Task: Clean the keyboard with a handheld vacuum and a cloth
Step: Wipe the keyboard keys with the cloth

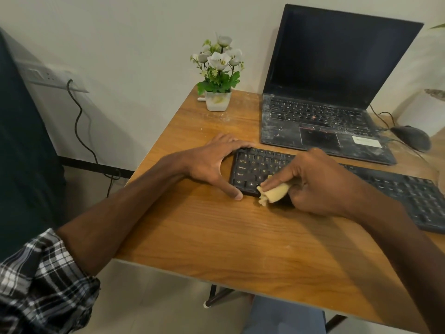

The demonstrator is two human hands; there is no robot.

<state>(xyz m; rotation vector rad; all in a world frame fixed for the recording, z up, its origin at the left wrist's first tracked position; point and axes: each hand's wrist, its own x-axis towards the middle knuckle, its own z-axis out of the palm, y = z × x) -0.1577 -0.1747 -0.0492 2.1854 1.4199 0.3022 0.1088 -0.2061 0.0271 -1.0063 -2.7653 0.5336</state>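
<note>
A black keyboard (pixel 397 189) lies across the wooden table (pixel 216 232), running from the middle to the right edge. My left hand (pixel 212 162) braces the keyboard's left end, with the thumb at its front corner and the fingers at its back corner. My right hand (pixel 320 182) holds a bunched beige cloth (pixel 274 192) and presses it onto the keys near the front left of the keyboard. No handheld vacuum is in view.
A dusty open laptop (pixel 320 121) stands behind the keyboard, with a black mouse (pixel 413 137) to its right. A small white pot of artificial flowers (pixel 218 78) sits at the table's back left corner. A cable (pixel 79 126) hangs from a wall socket on the left.
</note>
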